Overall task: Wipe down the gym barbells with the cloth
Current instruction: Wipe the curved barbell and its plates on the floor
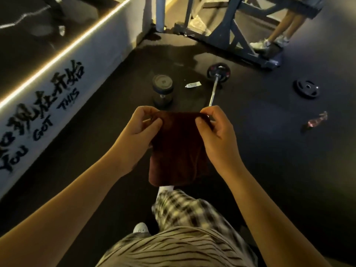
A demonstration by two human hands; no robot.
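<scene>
I hold the dark red cloth up by its top edge. My left hand pinches one corner and my right hand pinches the other, so it hangs between them, hiding the near end of the barbell. The barbell lies on the black floor, plated end away from me. Left of the barbell a dumbbell stands on end, with a small tube between them. A loose plate lies well to the barbell's right.

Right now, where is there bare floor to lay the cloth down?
Bare floor runs between the wall and the dumbbell, and a wider patch lies between the barbell and the loose plate. It is crowded between dumbbell and barbell, where a tube lies; a wrapper lies near that plate.
</scene>
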